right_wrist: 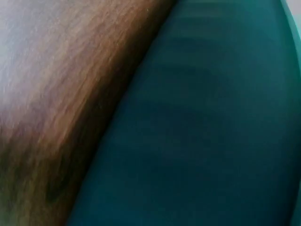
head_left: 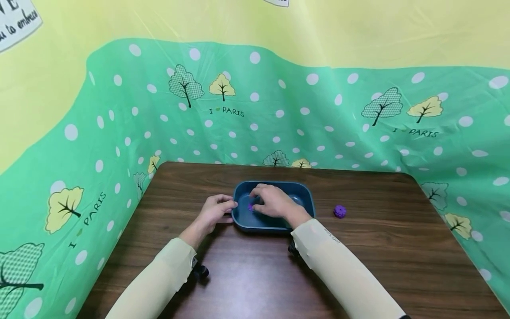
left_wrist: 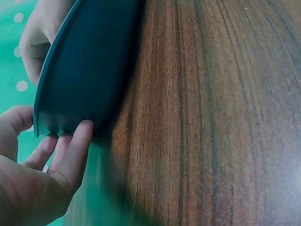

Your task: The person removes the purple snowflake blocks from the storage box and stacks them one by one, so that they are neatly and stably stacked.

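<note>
A dark blue rectangular container [head_left: 260,230] with rounded corners and a raised rim sits on the table. My left hand [head_left: 215,209] grips its left end, thumb at the rim and fingers against the outer wall, as the left wrist view also shows for the container [left_wrist: 89,66] and hand [left_wrist: 49,172]. Inside the container is my right hand [head_left: 275,201], its fingers bent downward with a gap between index finger and thumb. A small purple piece [head_left: 250,207] lies just beside those fingertips. In the right wrist view the container's wall [right_wrist: 197,122] hides the right hand.
To the container's right, a round purple notched piece [head_left: 340,211] lies on the brown wood-grain table [head_left: 378,248]. A green and yellow printed cloth [head_left: 279,97] hangs behind and along the sides. A dark wrist device [head_left: 200,271] sticks out under the left sleeve.
</note>
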The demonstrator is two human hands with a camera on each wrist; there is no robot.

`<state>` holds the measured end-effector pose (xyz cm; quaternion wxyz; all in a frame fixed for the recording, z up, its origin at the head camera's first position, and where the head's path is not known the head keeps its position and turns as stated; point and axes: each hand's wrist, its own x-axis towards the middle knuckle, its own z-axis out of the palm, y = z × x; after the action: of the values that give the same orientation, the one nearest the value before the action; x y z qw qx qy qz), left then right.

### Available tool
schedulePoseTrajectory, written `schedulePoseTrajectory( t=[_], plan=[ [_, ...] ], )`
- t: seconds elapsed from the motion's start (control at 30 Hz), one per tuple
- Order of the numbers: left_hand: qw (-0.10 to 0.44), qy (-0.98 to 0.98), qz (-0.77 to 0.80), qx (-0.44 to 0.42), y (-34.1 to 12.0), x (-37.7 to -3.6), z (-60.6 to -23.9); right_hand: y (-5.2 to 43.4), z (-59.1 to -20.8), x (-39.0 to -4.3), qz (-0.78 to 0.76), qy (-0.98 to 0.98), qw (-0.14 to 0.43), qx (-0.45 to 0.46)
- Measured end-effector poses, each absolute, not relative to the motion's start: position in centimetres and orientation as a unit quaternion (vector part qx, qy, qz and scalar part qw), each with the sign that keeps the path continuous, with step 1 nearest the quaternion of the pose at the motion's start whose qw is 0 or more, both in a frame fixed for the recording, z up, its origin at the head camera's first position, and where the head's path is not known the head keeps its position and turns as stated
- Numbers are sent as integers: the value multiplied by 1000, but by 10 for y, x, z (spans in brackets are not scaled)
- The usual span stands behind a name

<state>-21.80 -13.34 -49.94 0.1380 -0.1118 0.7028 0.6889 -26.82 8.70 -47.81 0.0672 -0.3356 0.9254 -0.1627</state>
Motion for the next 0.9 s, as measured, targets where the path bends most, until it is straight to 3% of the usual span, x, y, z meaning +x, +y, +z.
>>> schedulePoseTrajectory(
  t=[0.9],
  plan=[
    [141,702,688,-118,-133,-218,-500,78,-487,-267,-106,924,83,-359]
  ],
)
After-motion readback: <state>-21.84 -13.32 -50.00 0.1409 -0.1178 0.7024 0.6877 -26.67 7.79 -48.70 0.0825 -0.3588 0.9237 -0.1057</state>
